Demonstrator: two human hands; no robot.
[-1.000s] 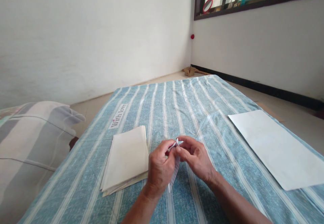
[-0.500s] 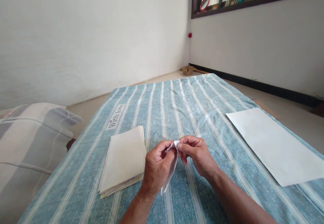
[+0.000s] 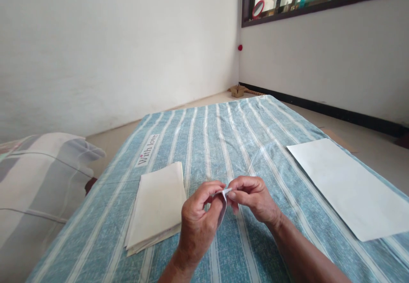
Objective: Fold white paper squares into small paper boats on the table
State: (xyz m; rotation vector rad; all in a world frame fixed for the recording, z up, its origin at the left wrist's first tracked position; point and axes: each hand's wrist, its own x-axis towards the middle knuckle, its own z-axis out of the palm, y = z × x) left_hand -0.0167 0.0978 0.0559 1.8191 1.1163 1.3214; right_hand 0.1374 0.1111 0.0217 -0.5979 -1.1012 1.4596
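Between my two hands, above the striped cloth, is a small piece of folded white paper (image 3: 224, 194). My left hand (image 3: 202, 215) pinches its left side between thumb and fingers, and the lower part of the paper hangs partly hidden behind that thumb. With thumb and forefinger, my right hand (image 3: 252, 197) grips the paper's upper right corner. A stack of cream paper sheets (image 3: 156, 206) lies just left of my left hand, its edges slightly uneven. Off to the right of my right hand lies a large white sheet (image 3: 348, 187), flat on the cloth.
A blue cloth with white stripes (image 3: 204, 138) covers the table, with "With love" printed at its left. To the left is a grey and white checked fabric (image 3: 41, 180). A small cardboard box (image 3: 237, 91) sits on the floor beyond the far edge.
The paper has turned in my hands: its long lower end, which hung down before, now shows less. My right hand has shifted slightly to the right, pulling the corner sideways.
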